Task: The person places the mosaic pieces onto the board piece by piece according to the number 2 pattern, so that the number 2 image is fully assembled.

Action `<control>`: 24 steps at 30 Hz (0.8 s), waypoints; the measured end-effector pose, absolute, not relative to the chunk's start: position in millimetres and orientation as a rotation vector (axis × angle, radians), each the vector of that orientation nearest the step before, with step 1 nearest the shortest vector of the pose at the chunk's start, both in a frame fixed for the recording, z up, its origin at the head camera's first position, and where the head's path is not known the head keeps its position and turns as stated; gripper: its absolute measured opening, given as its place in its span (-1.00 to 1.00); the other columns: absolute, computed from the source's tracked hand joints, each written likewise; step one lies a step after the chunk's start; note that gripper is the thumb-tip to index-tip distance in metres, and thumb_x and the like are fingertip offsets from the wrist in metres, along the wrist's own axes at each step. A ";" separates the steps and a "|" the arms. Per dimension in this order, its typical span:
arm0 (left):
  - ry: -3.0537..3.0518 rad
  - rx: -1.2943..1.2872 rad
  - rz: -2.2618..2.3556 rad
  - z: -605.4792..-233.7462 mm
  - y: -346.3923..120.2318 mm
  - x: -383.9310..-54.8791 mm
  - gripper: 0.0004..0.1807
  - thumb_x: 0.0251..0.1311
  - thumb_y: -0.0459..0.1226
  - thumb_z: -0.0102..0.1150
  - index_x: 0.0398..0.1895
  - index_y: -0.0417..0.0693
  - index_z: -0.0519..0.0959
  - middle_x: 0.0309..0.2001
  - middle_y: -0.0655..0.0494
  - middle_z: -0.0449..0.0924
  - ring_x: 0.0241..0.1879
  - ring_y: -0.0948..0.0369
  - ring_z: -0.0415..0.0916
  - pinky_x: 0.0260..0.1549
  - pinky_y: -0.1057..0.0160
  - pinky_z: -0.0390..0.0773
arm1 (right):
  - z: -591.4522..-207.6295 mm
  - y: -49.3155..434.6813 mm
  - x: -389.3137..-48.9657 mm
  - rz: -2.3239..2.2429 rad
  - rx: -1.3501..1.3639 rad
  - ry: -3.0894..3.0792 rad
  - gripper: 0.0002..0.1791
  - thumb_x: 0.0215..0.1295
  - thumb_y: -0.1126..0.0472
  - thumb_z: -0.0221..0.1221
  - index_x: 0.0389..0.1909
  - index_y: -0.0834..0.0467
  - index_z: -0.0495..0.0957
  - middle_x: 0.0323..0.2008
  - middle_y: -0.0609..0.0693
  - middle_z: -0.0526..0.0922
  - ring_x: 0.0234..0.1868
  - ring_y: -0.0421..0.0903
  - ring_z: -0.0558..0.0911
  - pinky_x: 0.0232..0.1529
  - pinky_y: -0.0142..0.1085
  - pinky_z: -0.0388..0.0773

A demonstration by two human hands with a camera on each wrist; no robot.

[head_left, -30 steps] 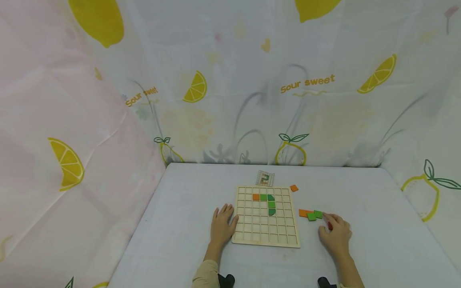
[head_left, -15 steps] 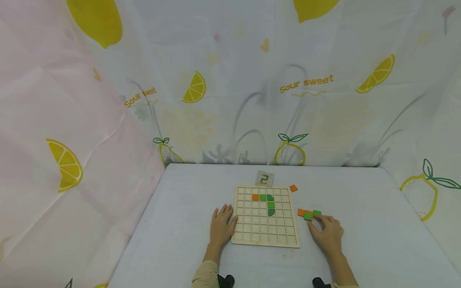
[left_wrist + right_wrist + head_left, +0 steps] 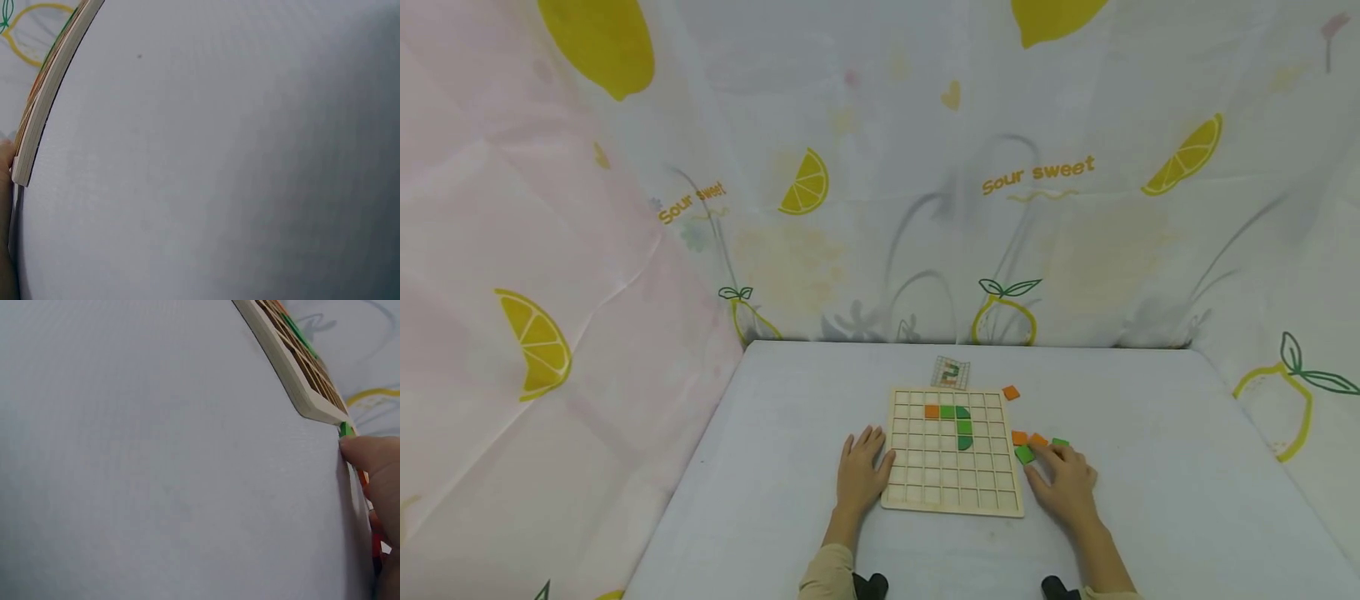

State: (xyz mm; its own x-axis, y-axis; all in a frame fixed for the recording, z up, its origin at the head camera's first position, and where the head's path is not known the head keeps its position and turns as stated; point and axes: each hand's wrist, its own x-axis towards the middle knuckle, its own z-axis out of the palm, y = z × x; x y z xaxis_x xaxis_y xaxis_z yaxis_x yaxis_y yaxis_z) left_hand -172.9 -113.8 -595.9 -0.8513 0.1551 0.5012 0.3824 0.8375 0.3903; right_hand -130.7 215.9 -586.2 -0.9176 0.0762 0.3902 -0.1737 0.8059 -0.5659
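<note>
A wooden grid board (image 3: 925, 496) lies on the table, with orange, green and dark green tiles set in several of its cells. My left hand (image 3: 861, 473) rests at the board's left edge, fingers extended and thumb along the side. At the right edge, my right hand (image 3: 1067, 485) pinches a green square tile (image 3: 1025, 455) between thumb and forefinger, close to the board. In the right wrist view the thumb (image 3: 375, 456) meets that tile by the board's corner. Something red (image 3: 376, 544) shows below the hand there, mostly hidden. Orange tiles (image 3: 1019, 437) lie just beyond the fingers.
A small pattern card (image 3: 951, 372) lies behind the board. One loose orange tile (image 3: 1011, 392) sits near the board's far right corner, and another green tile (image 3: 1060, 442) lies behind my right hand. Lemon-printed cloth hangs around the white table (image 3: 760, 467).
My right hand has moved left, bringing the green tile up to the board's right edge. The nearby orange tiles have shifted slightly left and spread apart. The left hand stays put.
</note>
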 end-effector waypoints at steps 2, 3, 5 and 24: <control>-2.557 -0.396 -0.674 -596.4 -113.9 -173.1 -0.61 0.12 -0.19 0.23 -0.05 -0.28 0.60 0.02 -0.10 0.60 0.11 -0.04 0.49 0.18 -0.17 0.30 | -586.0 214.6 -131.3 0.867 0.094 -2.595 -0.61 0.03 0.22 0.31 -0.07 0.22 0.61 -0.12 0.33 0.50 -0.11 0.32 0.43 -0.20 0.16 0.17; -2.557 -0.396 -0.675 -596.2 -114.0 -173.0 -0.61 0.12 -0.19 0.23 -0.05 -0.27 0.60 0.02 -0.10 0.60 0.11 -0.04 0.49 0.19 -0.17 0.29 | -586.2 213.8 -131.6 0.861 0.095 -2.593 -0.62 0.03 0.22 0.32 -0.08 0.22 0.62 -0.12 0.33 0.50 -0.11 0.32 0.43 -0.20 0.15 0.17; -2.560 -0.396 -0.675 -596.8 -114.1 -173.2 -0.61 0.12 -0.19 0.23 -0.05 -0.28 0.61 0.02 -0.10 0.60 0.11 -0.04 0.49 0.18 -0.17 0.30 | -587.1 212.1 -132.4 0.869 0.090 -2.579 -0.66 0.01 0.26 0.32 -0.13 0.22 0.63 -0.14 0.32 0.52 -0.11 0.30 0.44 -0.18 0.15 0.17; -2.552 -0.396 -0.703 -594.8 -114.0 -172.2 -0.61 0.12 -0.20 0.23 -0.05 -0.29 0.60 0.02 -0.10 0.60 0.12 -0.05 0.48 0.19 -0.18 0.28 | -580.6 203.3 -140.5 0.970 0.008 -2.544 -0.68 -0.17 0.34 0.34 -0.31 0.41 0.62 -0.38 0.22 0.66 -0.34 0.11 0.62 -0.29 0.00 0.56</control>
State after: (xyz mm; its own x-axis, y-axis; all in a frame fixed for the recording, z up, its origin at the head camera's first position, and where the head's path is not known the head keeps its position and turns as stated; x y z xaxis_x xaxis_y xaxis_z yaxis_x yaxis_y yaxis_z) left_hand -172.2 -114.0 -594.8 -0.8521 0.1496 0.5016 0.3853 0.8279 0.4076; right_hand -140.5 203.3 -580.6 -0.9134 0.1397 0.3822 -0.1503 0.7571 -0.6358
